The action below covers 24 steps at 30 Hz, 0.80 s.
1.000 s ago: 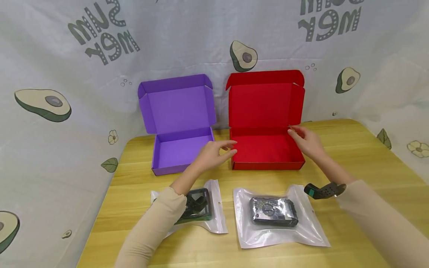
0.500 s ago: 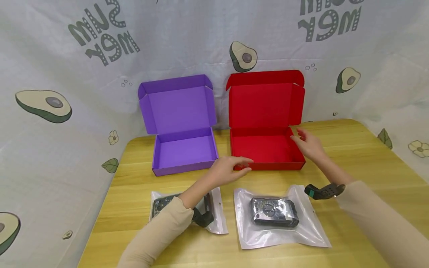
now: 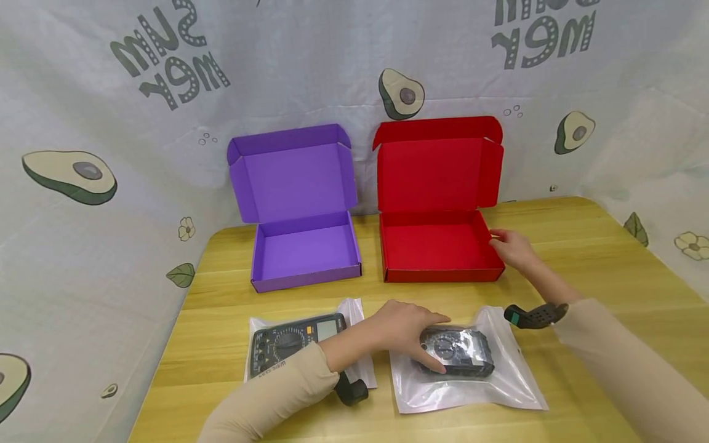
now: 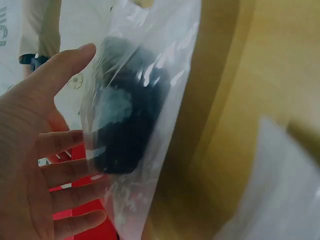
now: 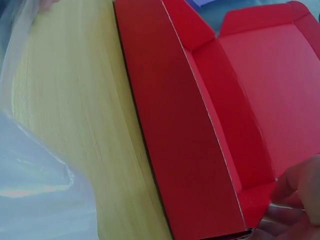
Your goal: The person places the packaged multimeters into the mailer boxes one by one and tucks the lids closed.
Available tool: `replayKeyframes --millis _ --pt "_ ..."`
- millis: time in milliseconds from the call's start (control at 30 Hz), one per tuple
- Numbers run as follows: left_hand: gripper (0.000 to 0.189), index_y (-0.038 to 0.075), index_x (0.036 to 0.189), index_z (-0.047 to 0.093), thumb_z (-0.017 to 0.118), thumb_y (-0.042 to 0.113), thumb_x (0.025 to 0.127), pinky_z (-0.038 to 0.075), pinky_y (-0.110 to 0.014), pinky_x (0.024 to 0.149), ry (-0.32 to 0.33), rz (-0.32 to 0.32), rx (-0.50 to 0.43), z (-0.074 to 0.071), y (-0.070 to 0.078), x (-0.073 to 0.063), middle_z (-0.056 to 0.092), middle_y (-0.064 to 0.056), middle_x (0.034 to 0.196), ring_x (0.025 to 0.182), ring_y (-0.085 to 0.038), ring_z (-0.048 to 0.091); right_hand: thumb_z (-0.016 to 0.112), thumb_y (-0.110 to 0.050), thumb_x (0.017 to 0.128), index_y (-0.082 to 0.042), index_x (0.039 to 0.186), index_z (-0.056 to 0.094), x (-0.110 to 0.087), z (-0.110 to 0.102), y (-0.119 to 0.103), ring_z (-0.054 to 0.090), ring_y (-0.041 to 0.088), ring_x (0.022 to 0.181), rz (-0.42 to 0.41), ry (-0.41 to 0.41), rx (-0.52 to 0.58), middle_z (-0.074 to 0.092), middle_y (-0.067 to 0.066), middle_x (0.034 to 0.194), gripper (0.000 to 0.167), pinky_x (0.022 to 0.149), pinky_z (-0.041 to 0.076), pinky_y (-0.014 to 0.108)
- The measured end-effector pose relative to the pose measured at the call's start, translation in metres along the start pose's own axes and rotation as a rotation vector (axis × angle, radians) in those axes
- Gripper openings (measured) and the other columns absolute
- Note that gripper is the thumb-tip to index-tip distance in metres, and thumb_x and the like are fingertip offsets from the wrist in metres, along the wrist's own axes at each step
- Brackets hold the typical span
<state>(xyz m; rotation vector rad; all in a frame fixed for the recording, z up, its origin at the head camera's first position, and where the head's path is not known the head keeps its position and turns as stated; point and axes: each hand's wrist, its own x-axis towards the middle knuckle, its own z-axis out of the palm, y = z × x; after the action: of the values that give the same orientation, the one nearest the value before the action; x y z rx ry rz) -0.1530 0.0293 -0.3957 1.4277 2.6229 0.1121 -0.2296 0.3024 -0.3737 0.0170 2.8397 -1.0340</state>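
My left hand (image 3: 407,332) is over a black multimeter (image 3: 462,351) in a clear plastic bag (image 3: 515,375). Its thumb and fingers are spread around the meter's left end. In the left wrist view the fingers (image 4: 67,172) lie along the bag's side, not closed on it. The open red box (image 3: 437,246) stands behind, its lid raised and nothing inside. My right hand (image 3: 512,249) is at the box's right wall, fingertips touching its edge with loosely bent fingers. In the right wrist view that hand (image 5: 295,205) is partly cut off at the box corner.
An open purple box (image 3: 304,252) with its lid up stands left of the red one. A second bagged multimeter (image 3: 288,341) lies at the front left, partly under my left forearm. A printed cloth (image 3: 310,67) hangs behind the wooden table (image 3: 554,227).
My left hand has left the red box's left side and come forward to the bagged multimeter. The right hand has slid slightly forward along the box's right wall.
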Motion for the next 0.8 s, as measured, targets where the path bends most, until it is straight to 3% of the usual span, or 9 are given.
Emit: replayKeyframes --millis 267,400,533,633,800 --pt "0.089 0.033 0.140 0.037 0.060 0.075 0.065 0.045 -0.021 0.076 -0.002 -0.030 0.059 0.010 0.019 -0.003 0.050 0.015 0.133 0.112 -0.005 0.053 0.034 -0.008 0.096 0.019 0.134 0.025 -0.002 -0.001 0.004 0.043 0.050 0.114 0.008 -0.011 0.053 0.034 0.042 0.130 0.048 0.095 0.039 0.054" --pt "0.097 0.030 0.144 0.029 0.061 0.075 0.065 0.042 -0.026 0.091 0.000 -0.028 0.079 0.015 0.022 -0.005 0.045 0.010 0.137 0.120 -0.006 0.047 0.036 -0.006 0.095 0.019 0.134 0.026 -0.003 0.000 0.006 0.043 0.050 0.113 0.008 0.003 0.054 0.037 0.042 0.128 0.048 0.093 0.041 0.053" --pt "0.103 0.028 0.146 0.025 0.061 0.076 0.062 0.038 -0.029 0.096 0.004 -0.028 0.073 0.020 0.022 -0.005 0.045 0.011 0.137 0.124 -0.004 0.043 0.037 -0.006 0.095 0.018 0.135 0.026 -0.004 0.000 0.008 0.045 0.048 0.112 0.021 -0.003 0.067 0.038 0.042 0.127 0.048 0.084 0.051 0.036" --pt "0.105 0.027 0.146 0.024 0.062 0.076 0.062 0.037 -0.029 0.098 0.006 -0.038 0.070 0.022 0.023 -0.005 0.047 0.012 0.135 0.122 -0.003 0.044 0.037 -0.006 0.094 0.017 0.136 0.025 -0.004 0.000 0.008 0.047 0.046 0.108 0.024 -0.024 0.075 0.038 0.042 0.127 0.049 0.071 0.049 0.019" --pt "0.100 0.025 0.144 0.030 0.065 0.072 0.063 0.041 -0.028 0.093 0.027 -0.052 0.064 0.024 0.026 -0.003 0.053 0.011 0.127 0.114 -0.003 0.050 0.037 -0.005 0.095 0.015 0.137 0.023 -0.003 -0.001 0.011 0.051 0.037 0.094 0.021 -0.049 0.083 0.039 0.042 0.127 0.049 0.064 0.049 0.017"
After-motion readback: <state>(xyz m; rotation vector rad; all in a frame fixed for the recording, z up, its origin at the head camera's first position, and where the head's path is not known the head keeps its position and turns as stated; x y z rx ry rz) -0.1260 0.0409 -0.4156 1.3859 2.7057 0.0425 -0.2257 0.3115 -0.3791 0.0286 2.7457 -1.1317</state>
